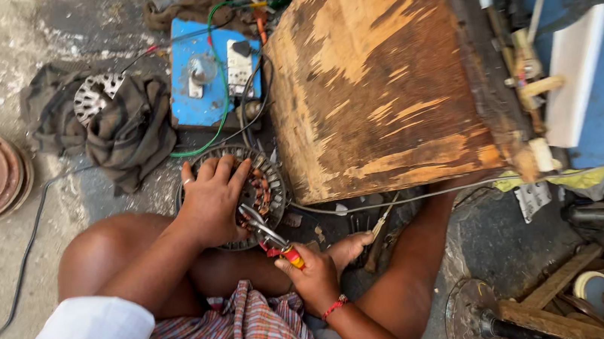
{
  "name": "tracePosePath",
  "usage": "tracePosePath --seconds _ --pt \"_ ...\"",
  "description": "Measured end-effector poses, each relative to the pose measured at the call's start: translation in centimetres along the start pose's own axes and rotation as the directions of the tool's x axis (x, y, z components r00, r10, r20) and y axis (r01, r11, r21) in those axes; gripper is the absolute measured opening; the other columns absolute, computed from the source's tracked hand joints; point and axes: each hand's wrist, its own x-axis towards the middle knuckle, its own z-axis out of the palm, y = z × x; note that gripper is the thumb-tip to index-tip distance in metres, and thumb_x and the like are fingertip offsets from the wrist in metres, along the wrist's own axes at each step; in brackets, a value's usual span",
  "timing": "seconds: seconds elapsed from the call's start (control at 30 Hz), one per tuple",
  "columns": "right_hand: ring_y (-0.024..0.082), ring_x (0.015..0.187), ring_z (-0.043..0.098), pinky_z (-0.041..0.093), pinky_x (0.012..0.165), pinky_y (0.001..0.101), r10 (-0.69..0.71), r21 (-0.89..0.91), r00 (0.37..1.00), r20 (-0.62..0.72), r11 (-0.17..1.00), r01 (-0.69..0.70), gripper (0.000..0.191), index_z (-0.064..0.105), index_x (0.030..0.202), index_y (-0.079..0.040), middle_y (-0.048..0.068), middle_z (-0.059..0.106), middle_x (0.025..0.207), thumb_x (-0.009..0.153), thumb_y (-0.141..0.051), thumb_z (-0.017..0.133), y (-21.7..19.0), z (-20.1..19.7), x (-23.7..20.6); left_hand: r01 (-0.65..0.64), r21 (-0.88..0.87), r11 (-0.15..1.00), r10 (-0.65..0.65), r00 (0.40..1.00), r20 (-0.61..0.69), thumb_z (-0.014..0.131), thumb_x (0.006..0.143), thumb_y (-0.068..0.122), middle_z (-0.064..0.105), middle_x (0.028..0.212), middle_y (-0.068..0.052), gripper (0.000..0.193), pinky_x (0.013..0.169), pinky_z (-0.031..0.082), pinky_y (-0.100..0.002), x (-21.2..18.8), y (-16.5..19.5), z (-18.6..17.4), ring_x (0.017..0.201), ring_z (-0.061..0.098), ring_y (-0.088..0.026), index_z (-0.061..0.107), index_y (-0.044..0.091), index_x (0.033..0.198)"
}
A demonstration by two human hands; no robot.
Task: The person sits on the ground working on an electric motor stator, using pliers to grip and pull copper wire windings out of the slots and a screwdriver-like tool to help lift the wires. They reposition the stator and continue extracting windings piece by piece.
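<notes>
**Hands on the stator**

Left hand [211, 201] lies spread, palm down, on the round motor stator [262, 189] resting on the floor between the knees. Right hand [317, 270] grips red-handled pliers [270, 237], whose long axis slants up-left from it, tips reaching the stator's near rim beside the left thumb. A worn wooden block [374, 70] stands just to the right.

Person: white sleeve on left arm; red-and-grey checked cloth wrapped at the waist; bare knees; ring on left hand [211, 202]; red thread bracelet at wrist of right hand [319, 270].
</notes>
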Motion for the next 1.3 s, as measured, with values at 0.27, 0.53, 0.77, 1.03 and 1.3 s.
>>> tracePosePath --seconds 0.27,0.53,0.77,1.03,1.3 --pt "0.035 0.073 0.073 0.053 0.075 0.0472 -0.173 -0.092 0.984 -0.036 0.981 0.169 0.032 0.076 0.104 -0.011 0.015 0.075 0.078 0.084 -0.035 0.081 -0.2 -0.6 0.7 0.037 0.097 0.995 -0.037 0.999 -0.004 0.095 0.045 0.055 0.040 0.147 -0.016 0.135 0.107 0.021 -0.077 -0.6 1.6 -2.2 0.137 0.036 -0.039 0.030 0.013 0.156" --pt "0.041 0.077 0.070 0.054 0.067 0.0519 -0.174 -0.389 0.975 0.137 0.896 0.214 0.037 0.072 0.109 -0.012 0.019 0.073 0.081 0.081 -0.036 0.079 -5.8 -5.3 3.1 0.101 0.040 0.994 -0.102 0.994 0.025 0.095 0.045 0.057 0.037 0.150 -0.019 0.136 0.110 0.024 -0.072 -1.3 0.7 -1.4 0.137 0.036 -0.039 0.030 0.013 0.155" --pt "0.041 0.071 0.070 0.052 0.062 0.0554 -0.125 -0.657 0.927 0.354 0.672 0.342 0.024 0.070 0.094 -0.014 0.017 0.071 0.073 0.084 -0.034 0.074 -10.4 -8.1 6.0 0.113 -0.029 0.993 -0.112 0.993 0.035 0.094 0.049 0.053 0.038 0.149 -0.019 0.129 0.112 0.022 -0.072 -1.2 0.1 -2.1 0.138 0.036 -0.040 0.033 0.011 0.154" --pt "0.039 0.071 0.071 0.054 0.061 0.0537 -0.029 -0.738 0.833 0.553 0.447 0.506 0.014 0.072 0.091 -0.016 0.015 0.071 0.075 0.083 -0.017 0.061 -14.2 -10.2 10.1 0.107 -0.076 0.991 -0.106 0.994 0.013 0.093 0.051 0.050 0.036 0.152 -0.022 0.127 0.112 0.023 -0.071 -1.7 -0.5 -1.8 0.139 0.035 -0.043 0.032 0.008 0.155" --pt "0.037 0.072 0.072 0.055 0.061 0.0523 -0.013 -0.752 0.796 0.605 0.319 0.577 0.015 0.075 0.090 -0.015 0.015 0.072 0.075 0.082 -0.017 0.063 -17.3 -10.9 12.2 0.071 -0.214 0.974 -0.107 0.981 -0.159 0.093 0.046 0.052 0.039 0.147 -0.025 0.129 0.111 0.024 -0.069 -1.7 -1.5 -0.4 0.135 0.039 -0.046 0.036 0.005 0.151"
